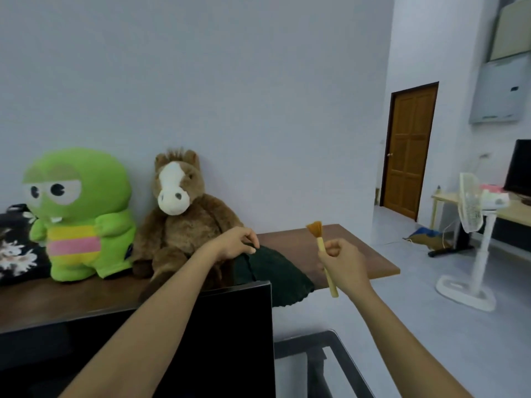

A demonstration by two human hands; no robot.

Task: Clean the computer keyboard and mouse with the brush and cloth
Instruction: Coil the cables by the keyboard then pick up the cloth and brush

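We see the right hand (343, 264) gripping the brush (324, 258) mid-handle, bristles up, held in the air over the desk (359, 254) edge. The left hand (237, 242) pinches the top edge of the dark cloth (275, 272), which lies on the desk just beside the brown horse plush (184, 216). Keyboard and mouse are not in view; a monitor (172, 334) blocks the foreground. We judge the brush light and stiff, best held low on the handle for control. The cloth looks soft and limp, so bunch it rather than pinch one edge.
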